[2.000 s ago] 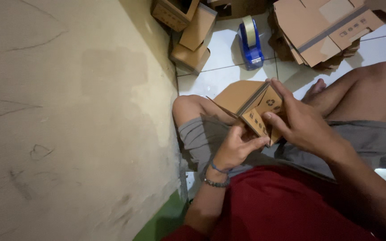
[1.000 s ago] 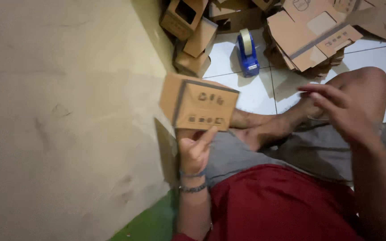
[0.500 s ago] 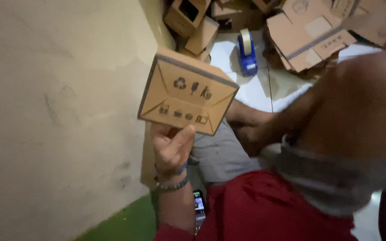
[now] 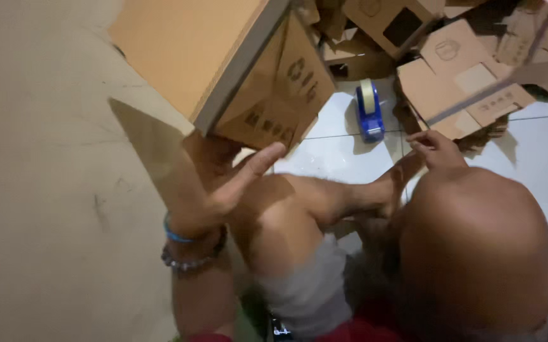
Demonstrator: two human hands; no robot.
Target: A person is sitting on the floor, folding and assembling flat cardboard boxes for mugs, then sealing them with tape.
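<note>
cardboard box now lifted higher, up at eleven o'clock, left hand cupping it underneath; right hand loose, empty, near flattened cartons.

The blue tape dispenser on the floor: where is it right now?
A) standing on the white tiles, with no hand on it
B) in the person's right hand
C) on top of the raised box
A: the tape dispenser stands on the white tiles; the right hand is nearby but apart.
</note>
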